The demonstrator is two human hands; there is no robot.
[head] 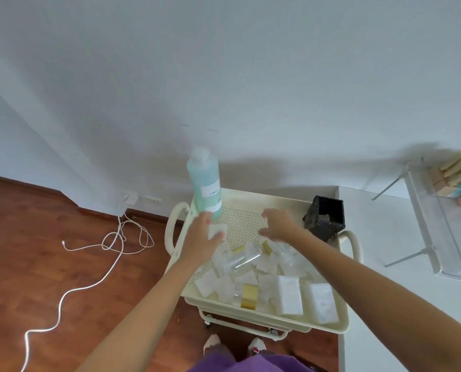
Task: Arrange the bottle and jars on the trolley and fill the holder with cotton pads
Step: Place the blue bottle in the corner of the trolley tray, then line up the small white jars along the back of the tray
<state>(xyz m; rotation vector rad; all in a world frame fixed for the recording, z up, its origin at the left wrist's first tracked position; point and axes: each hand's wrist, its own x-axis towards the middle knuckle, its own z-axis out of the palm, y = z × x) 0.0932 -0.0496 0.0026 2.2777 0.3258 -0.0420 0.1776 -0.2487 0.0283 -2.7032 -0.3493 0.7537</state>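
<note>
Purple clothing (253, 365) fills the bottom edge, cut off by the frame, with the toes of two shoes (256, 345) just showing above it on the wooden floor (36, 251). Both bare forearms reach up from there over a cream trolley (328, 327) whose perforated top tray is crowded on the near side. Its lower shelves are mostly hidden beneath the tray. Left hand (201, 237) closes around a small white square, apparently a cotton pad (216, 230), though blur makes that hard to confirm; the thumb lies across it. Just beyond this hand's fingertips stands a tall bottle (205, 181) of pale blue-green liquid, upright at the tray's far left corner, its base partly covered by the fingers. Right hand (280, 224) hovers with fingers loosely spread and curled down, holding nothing, above a bare patch of tray. Under and behind both wrists lies a jumble of clear jars (240, 257) with gold caps and white pads, too smeared to count or separate. Nearer the body from the right hand sit two white packs (289, 295), side by side. To the outer side of the right hand a black holder (326, 216) stands at the tray's far right corner, its inside dark and unreadable. A white counter (379, 264) lies beyond it, carrying a clear rack (438, 218) of blurred pastel blocks, cut off at the frame edge. A white cable (90, 280) trails on the floor to the left hand's outer side.
</note>
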